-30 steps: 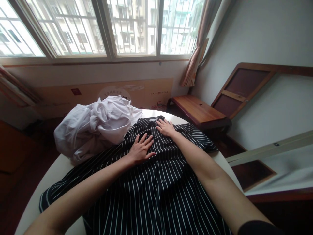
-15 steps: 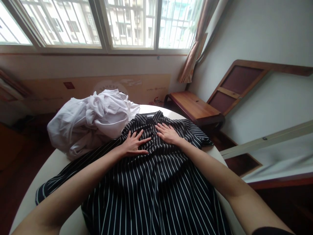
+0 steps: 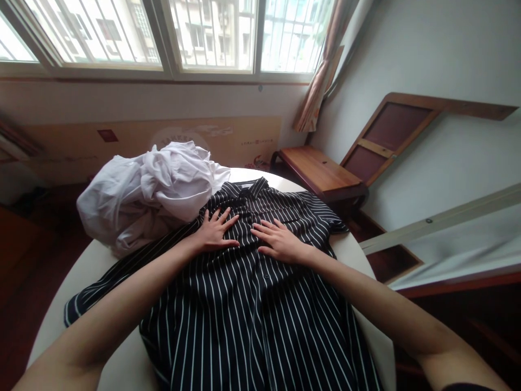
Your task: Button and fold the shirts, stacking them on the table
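A black shirt with white stripes lies spread over a round white table, its collar at the far side. My left hand rests flat on the left chest of the shirt, fingers spread. On the other side of the front, my right hand lies flat on the cloth with its fingers apart, pointing left. Neither hand grips the fabric. Small wrinkles run across the cloth around both hands.
Beside the shirt at the table's far left sits a heap of white cloth. A wooden stool stands beyond the table, near the curtain. A brown wooden panel leans at the right wall.
My right hand has moved down the shirt, nearer to me, away from the collar. My left hand has shifted slightly left. The whole view has shifted a little.
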`<state>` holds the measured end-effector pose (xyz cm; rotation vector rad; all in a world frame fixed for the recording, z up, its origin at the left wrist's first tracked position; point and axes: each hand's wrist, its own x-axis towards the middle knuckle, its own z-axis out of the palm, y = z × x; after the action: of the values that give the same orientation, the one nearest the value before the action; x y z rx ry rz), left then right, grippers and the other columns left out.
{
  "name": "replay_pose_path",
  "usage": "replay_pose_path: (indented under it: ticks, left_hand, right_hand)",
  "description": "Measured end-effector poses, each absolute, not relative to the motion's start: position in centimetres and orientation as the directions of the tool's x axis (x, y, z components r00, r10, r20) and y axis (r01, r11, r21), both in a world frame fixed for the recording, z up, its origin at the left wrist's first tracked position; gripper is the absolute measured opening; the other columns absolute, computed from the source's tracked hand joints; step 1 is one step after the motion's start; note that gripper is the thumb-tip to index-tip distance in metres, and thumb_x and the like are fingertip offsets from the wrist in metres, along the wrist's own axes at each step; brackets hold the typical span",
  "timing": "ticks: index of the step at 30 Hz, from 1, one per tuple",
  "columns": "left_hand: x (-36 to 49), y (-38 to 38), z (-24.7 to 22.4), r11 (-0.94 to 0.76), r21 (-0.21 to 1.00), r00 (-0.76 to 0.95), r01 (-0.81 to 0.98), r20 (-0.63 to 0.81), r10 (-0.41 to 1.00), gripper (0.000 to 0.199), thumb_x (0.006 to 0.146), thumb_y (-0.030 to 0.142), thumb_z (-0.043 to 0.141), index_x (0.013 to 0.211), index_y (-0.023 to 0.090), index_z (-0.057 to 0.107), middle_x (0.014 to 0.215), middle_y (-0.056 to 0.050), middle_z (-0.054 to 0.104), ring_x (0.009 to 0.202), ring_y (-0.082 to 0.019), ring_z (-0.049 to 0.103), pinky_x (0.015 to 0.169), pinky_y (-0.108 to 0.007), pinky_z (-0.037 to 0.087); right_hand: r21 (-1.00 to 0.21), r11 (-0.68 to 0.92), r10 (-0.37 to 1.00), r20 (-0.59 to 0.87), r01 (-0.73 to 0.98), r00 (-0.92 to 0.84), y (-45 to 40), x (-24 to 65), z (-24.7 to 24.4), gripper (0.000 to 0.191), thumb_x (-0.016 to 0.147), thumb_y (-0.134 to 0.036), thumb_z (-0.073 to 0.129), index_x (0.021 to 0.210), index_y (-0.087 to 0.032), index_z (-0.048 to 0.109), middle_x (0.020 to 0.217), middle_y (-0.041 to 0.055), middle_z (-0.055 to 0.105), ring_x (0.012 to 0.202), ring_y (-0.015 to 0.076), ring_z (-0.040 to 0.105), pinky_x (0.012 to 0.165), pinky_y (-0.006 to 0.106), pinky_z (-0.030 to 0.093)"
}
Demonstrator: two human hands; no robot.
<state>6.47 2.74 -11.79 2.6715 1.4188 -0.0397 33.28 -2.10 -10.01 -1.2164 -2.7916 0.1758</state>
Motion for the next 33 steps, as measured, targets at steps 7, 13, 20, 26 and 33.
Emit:
replay_pose_path:
  ticks: [7, 13, 20, 26, 33]
  left_hand:
    - [6.5, 2.8, -11.4, -0.525, 0.075, 0.530, 0.848, -0.120, 0.839, 0.095, 0.070, 0.080, 0.043, 0.148, 0.032, 0.019, 0.156, -0.010, 0.007, 0.140, -0.042, 0.008, 0.106, -0.065, 0.002]
    - [7.7, 1.2, -9.3, -0.545, 0.046, 0.547, 0.837, -0.080, 0.833, 0.081, 0.077, 0.070, 0.047, 0.144, 0.027, 0.033, 0.155, -0.010, 0.015, 0.142, -0.037, 0.009, 0.109, -0.060, 0.004]
    - [9.1, -3.4, -9.5, -0.783, 0.094, 0.786, 0.615, 0.010, 0.618, 0.055, 0.093, 0.054, 0.032, 0.140, 0.027, 0.040, 0.149, -0.003, 0.035, 0.139, -0.021, 0.027, 0.113, -0.041, 0.014]
    - [8.3, -3.5, -10.1, -0.745, 0.127, 0.754, 0.654, -0.030, 0.657, 0.066, 0.087, 0.068, 0.029, 0.142, 0.032, 0.035, 0.152, -0.003, 0.028, 0.138, -0.027, 0.025, 0.110, -0.045, 0.018]
    - [10.1, -2.2, -9.5, -0.706, 0.044, 0.705, 0.706, 0.042, 0.708, 0.066, 0.087, 0.067, 0.032, 0.141, 0.030, 0.038, 0.135, -0.008, 0.049, 0.115, -0.027, 0.046, 0.094, -0.041, 0.032]
  right_hand:
    - [-0.154, 0.580, 0.811, 0.015, 0.800, -0.585, -3.9, 35.9, -11.2, 0.056, 0.093, -0.050, 0.036, 0.145, -0.029, 0.031, 0.152, 0.0026, 0.027, 0.141, 0.0253, 0.020, 0.113, 0.052, 0.015]
    - [-0.164, 0.562, 0.827, 0.126, 0.811, -0.548, -4.4, 35.9, -9.8, 0.049, 0.091, -0.034, 0.044, 0.139, -0.023, 0.043, 0.144, 0.0088, 0.042, 0.133, 0.0243, 0.035, 0.109, 0.046, 0.026]
    - [0.021, 0.776, 0.624, 0.115, 0.630, -0.773, -4.0, 33.0, -8.0, 0.044, 0.086, -0.013, 0.045, 0.128, -0.025, 0.053, 0.138, 0.0070, 0.047, 0.116, 0.0243, 0.044, 0.095, 0.040, 0.032]
    - [0.156, 0.650, 0.725, 0.166, 0.744, -0.668, -4.5, 33.4, -8.3, 0.024, 0.091, -0.019, 0.041, 0.100, -0.017, 0.063, 0.107, 0.0115, 0.059, 0.097, 0.0243, 0.048, 0.087, 0.038, 0.030]
    - [0.113, 0.603, 0.757, 0.229, 0.789, -0.612, -5.0, 33.9, -9.5, 0.028, 0.091, -0.020, 0.043, 0.113, -0.018, 0.060, 0.108, 0.0110, 0.059, 0.097, 0.0246, 0.050, 0.085, 0.037, 0.033]
